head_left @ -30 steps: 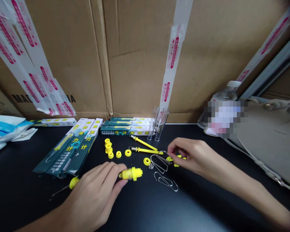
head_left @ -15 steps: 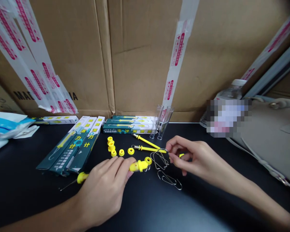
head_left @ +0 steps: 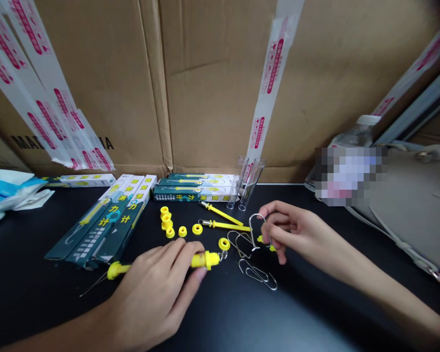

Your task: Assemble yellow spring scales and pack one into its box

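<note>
My left hand (head_left: 161, 281) is wrapped round a yellow spring scale (head_left: 206, 260). A small metal loop sticks out of its right end, and a thin wire hook extends from its left end. My right hand (head_left: 293, 230) pinches a bent metal hook (head_left: 251, 232), raised to the right of the scale. Below it on the table lie loose wire hooks (head_left: 258, 274). Two yellow rods (head_left: 229, 226) with springs at their ends lie behind the hooks. Yellow ring caps (head_left: 224, 244) are scattered nearby, and small yellow pieces (head_left: 272, 248) show beneath my right fingers.
Printed spring-scale boxes (head_left: 110, 220) lie at left, with more boxes (head_left: 194, 190) at the back. Clear tubes (head_left: 250, 188) stand upright beside them. A plastic bottle (head_left: 355, 134) and a grey bag (head_left: 418, 195) are at right. A large cardboard box (head_left: 212, 98) walls the black table's (head_left: 242, 318) back.
My right hand has lifted one hook away from the other hooks, slightly to the right. The scale in my left hand has shifted slightly left and down, and its end loop shows more clearly.
</note>
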A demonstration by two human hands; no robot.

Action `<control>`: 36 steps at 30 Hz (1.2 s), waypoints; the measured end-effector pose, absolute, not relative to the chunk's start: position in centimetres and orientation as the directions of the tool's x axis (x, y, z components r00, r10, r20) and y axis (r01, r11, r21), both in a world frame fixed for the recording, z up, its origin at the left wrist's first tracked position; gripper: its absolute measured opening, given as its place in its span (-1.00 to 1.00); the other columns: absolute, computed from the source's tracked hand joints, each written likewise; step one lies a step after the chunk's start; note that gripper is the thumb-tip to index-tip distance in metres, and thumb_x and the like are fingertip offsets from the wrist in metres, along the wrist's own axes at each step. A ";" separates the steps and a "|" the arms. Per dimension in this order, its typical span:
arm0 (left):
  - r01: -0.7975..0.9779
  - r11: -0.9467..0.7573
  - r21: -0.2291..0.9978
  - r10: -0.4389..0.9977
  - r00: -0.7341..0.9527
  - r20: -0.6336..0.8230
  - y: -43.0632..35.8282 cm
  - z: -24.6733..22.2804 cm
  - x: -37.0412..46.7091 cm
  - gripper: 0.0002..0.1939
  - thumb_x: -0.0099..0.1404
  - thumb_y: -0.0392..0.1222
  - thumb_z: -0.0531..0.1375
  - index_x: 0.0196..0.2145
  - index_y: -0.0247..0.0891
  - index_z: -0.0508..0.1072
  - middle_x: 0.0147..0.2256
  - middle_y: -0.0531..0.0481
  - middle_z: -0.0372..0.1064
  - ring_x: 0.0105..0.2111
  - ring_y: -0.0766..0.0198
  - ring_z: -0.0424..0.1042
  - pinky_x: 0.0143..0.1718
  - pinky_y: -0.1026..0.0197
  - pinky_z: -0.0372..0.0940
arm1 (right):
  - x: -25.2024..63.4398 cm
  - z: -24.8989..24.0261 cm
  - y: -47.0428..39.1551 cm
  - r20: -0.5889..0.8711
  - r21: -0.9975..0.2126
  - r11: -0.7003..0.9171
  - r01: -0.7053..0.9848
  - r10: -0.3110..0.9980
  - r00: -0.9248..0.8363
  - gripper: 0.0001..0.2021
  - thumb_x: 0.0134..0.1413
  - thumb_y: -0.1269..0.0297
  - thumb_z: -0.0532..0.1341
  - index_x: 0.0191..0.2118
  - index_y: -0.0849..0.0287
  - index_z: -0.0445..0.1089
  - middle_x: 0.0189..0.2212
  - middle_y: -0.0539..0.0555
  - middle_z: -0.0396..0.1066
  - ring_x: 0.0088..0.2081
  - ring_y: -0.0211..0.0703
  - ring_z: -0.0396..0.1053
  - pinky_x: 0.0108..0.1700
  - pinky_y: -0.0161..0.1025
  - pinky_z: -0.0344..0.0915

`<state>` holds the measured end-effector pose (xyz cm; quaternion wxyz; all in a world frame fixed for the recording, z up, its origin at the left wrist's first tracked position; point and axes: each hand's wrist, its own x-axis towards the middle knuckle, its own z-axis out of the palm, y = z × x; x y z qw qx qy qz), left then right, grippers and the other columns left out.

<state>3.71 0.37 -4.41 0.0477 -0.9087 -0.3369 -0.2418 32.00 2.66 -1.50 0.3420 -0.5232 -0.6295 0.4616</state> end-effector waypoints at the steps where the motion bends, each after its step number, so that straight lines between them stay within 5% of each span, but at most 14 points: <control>1: 0.644 -0.762 0.068 0.587 0.644 0.491 0.3 -4.4 3.8 -0.77 0.49 -0.14 -0.02 -0.03 -0.25 0.34 -0.26 -0.08 0.51 -0.36 0.04 0.58 -0.41 0.00 0.48 | 32.0 -1.6 2.7 -0.071 -0.949 -0.002 0.316 0.976 -0.208 -0.80 0.08 0.31 0.22 -0.17 0.15 0.23 -0.52 -0.09 0.39 -0.58 -0.32 0.33 -0.57 -0.36 0.42; 8: 0.627 -0.772 -0.101 0.526 0.720 0.453 -0.1 -4.6 4.1 -0.59 0.38 -0.05 0.13 0.13 -0.17 0.35 -0.54 0.19 0.41 -0.65 0.22 0.49 -0.66 0.15 0.27 | 32.2 -1.7 2.9 -0.129 -0.946 -0.071 0.317 0.978 -0.164 -0.77 0.06 0.26 0.22 -0.18 0.15 0.20 -0.53 -0.06 0.43 -0.57 -0.31 0.36 -0.54 -0.33 0.48; 11: 0.594 -0.793 -0.137 0.508 0.767 0.392 -0.2 -4.5 4.0 -0.44 0.32 0.04 0.24 0.21 -0.14 0.29 -0.55 0.23 0.41 -0.64 0.23 0.50 -0.66 0.16 0.24 | 32.1 -1.6 2.8 -0.127 -0.936 -0.065 0.346 0.979 -0.159 -0.76 0.04 0.26 0.24 -0.18 0.15 0.22 -0.53 -0.06 0.43 -0.56 -0.30 0.36 -0.54 -0.33 0.48; 14: 0.598 -0.796 -0.091 0.523 0.756 0.393 -0.1 -4.4 4.1 -0.55 0.45 0.11 0.11 0.18 -0.16 0.29 -0.50 0.19 0.47 -0.59 0.23 0.54 -0.62 0.16 0.27 | 31.8 -1.2 2.6 -0.116 -0.944 -0.055 0.326 0.979 -0.169 -0.76 0.03 0.28 0.25 -0.19 0.14 0.21 -0.52 -0.05 0.44 -0.54 -0.30 0.35 -0.52 -0.34 0.48; 18: 0.624 -0.780 -0.036 0.538 0.699 0.471 0.0 -4.3 4.4 -0.52 0.55 0.16 -0.18 0.02 -0.26 0.30 -0.38 0.05 0.56 -0.47 0.19 0.60 -0.53 0.17 0.35 | 30.5 -0.7 1.9 -0.092 -0.988 -0.057 0.141 0.962 -0.257 -0.75 0.05 0.30 0.30 -0.25 0.12 0.18 -0.48 -0.02 0.47 -0.49 -0.27 0.39 -0.48 -0.31 0.50; 27: 0.653 -0.756 -0.048 0.523 0.647 0.556 0.0 -4.2 4.4 -0.61 0.56 0.05 -0.12 -0.33 -0.20 0.26 -0.54 0.08 0.41 -0.64 0.21 0.47 -0.65 0.19 0.29 | 25.8 -2.9 -1.5 -0.122 -0.875 -0.293 -0.385 0.904 -0.410 -0.73 0.09 0.36 0.34 -0.22 0.10 0.20 -0.46 -0.06 0.46 -0.46 -0.25 0.47 -0.43 -0.29 0.49; 36: 0.634 -0.773 0.015 0.547 0.656 0.520 0.2 -4.3 4.1 -0.68 0.56 -0.01 -0.11 -0.22 -0.23 0.29 -0.41 0.00 0.45 -0.46 0.13 0.53 -0.49 0.14 0.40 | 25.4 -3.4 -1.6 -0.115 -0.955 -0.218 -0.202 0.898 -0.424 -0.76 0.29 0.09 0.26 -0.13 0.18 0.43 -0.42 -0.01 0.40 -0.42 -0.31 0.37 -0.33 -0.35 0.36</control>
